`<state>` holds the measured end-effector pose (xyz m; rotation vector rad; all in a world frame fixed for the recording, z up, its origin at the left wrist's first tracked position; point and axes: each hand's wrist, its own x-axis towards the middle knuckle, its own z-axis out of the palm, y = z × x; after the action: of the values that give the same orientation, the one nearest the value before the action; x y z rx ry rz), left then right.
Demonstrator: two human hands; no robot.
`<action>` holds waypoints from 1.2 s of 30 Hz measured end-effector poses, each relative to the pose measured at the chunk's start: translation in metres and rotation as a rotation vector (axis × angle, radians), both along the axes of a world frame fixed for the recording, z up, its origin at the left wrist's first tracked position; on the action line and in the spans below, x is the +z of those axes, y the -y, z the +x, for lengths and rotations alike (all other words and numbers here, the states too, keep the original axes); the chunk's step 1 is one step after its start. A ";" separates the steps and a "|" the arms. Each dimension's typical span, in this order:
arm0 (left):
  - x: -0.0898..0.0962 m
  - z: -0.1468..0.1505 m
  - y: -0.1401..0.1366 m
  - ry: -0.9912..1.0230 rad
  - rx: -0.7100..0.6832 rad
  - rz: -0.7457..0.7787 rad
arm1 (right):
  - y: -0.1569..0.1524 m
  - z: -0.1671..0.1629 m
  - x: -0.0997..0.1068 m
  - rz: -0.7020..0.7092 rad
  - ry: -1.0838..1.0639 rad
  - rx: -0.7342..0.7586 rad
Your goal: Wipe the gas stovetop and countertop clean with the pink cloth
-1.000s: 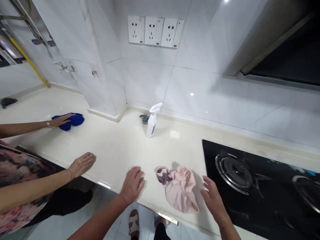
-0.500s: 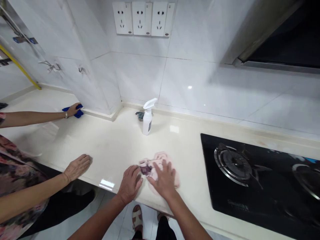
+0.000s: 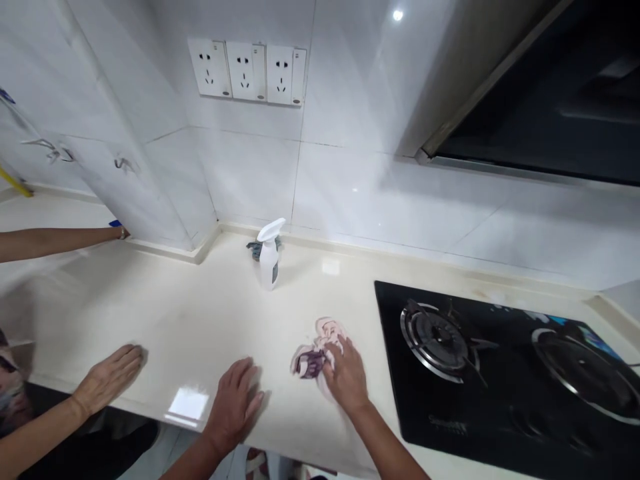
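My right hand presses down on a crumpled pink cloth with a dark purple patch, its fingers bent over the right side of it. The cloth lies on the cream countertop, left of the stove. Palm down near the counter's front edge, my left hand rests with its thumb apart from the fingers, holding nothing. A white spray bottle stands upright farther back, with a dark grey-green rag behind it.
A black two-burner gas stove is set into the counter on the right, below a dark range hood. At the left, another person's hand lies on the counter; their other arm reaches toward a blue cloth beside the wall corner.
My right hand and the pink cloth have shifted slightly toward the stove. My left hand has come away from the cloth, leaving a gap. The view has swung right.
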<state>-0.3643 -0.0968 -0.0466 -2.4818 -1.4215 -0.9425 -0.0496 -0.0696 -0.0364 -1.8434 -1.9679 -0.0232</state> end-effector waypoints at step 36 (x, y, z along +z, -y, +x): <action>0.001 -0.002 -0.009 -0.201 0.102 -0.030 | 0.121 0.131 -0.051 0.036 -0.088 -0.160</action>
<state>-0.3663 -0.0875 -0.0457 -2.4180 -1.4883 -0.6372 0.0816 -0.1901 -0.0877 -1.9405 -1.7466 -0.0251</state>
